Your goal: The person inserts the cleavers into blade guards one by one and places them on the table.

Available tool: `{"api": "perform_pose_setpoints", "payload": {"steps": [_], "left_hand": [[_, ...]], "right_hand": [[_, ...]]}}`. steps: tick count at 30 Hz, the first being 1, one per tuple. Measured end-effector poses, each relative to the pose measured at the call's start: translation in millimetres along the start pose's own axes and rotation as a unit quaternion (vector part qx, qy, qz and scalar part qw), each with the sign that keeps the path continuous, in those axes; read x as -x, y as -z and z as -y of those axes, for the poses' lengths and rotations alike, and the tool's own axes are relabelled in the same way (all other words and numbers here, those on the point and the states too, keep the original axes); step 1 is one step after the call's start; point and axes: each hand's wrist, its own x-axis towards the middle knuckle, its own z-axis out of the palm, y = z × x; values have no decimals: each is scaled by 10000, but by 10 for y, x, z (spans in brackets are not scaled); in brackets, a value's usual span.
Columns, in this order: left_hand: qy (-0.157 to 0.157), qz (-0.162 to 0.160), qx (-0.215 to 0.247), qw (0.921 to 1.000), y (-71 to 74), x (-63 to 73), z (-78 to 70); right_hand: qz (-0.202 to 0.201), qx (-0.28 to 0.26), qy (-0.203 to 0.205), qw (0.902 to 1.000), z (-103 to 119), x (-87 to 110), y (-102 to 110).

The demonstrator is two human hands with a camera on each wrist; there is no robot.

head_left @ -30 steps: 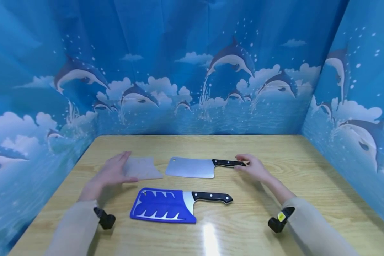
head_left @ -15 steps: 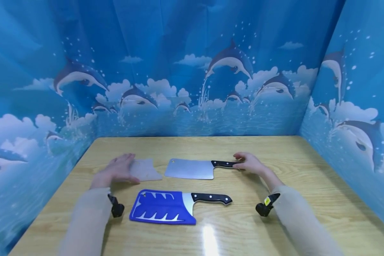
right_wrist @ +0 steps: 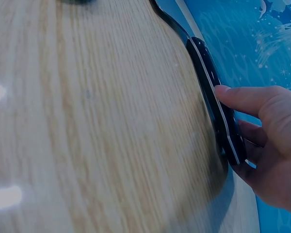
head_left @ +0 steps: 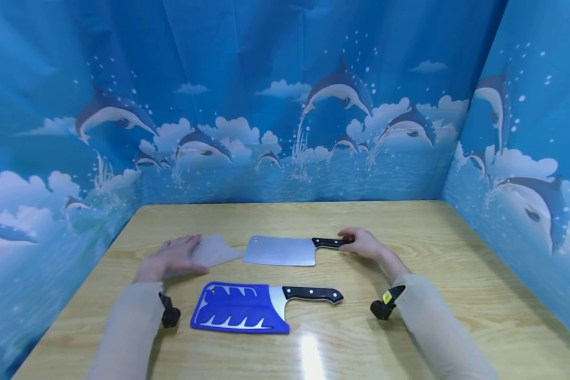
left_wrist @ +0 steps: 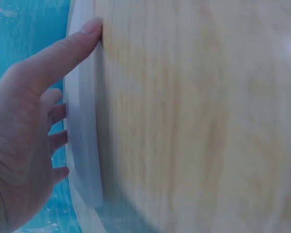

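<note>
A white knife sheath (head_left: 212, 250) lies under my left hand (head_left: 173, 257) at the left of the table. In the left wrist view, the thumb is on the near edge of the sheath (left_wrist: 82, 141) and the other fingers reach its far side, so the hand grips it across its width. To its right lies a bare cleaver (head_left: 279, 251), a steel blade with a black riveted handle. My right hand (head_left: 364, 245) pinches the end of that handle; in the right wrist view the thumb presses the black handle (right_wrist: 211, 82), with fingers curled behind and under it.
Nearer me lies a second cleaver, its blade in a blue sheath (head_left: 237, 309) with white tooth marks and its black handle (head_left: 313, 293) pointing right. The wooden table (head_left: 389, 343) is bounded by a dolphin-print curtain (head_left: 247, 105) at the back and both sides.
My left hand has closed onto the white sheath, which now sits turned, its right end close to the blade tip. My right hand has shifted slightly left along the handle and taken hold.
</note>
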Motion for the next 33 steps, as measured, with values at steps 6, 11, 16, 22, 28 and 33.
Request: {"api": "perform_pose_setpoints", "payload": {"steps": [6, 11, 16, 22, 28, 33], "left_hand": [[-183, -250, -148, 9994, -30, 38, 17], [-65, -335, -29, 9994, -33, 61, -1], [232, -199, 136, 9994, -21, 86, -4], [243, -295, 236, 9990, 0, 125, 27], [241, -580, 230, 9978, 22, 176, 17], [109, -928, 112, 9956, 34, 227, 20]], "right_hand": [[-57, 145, -36, 9999, 5, -31, -35], [10, 217, -26, 9998, 25, -51, -62], [33, 315, -6, 9995, 50, -63, -87], [46, 394, -12, 9992, 76, -77, -105], [29, 508, 76, 9987, 69, -102, -117], [79, 673, 244, 9974, 86, -127, -140]]}}
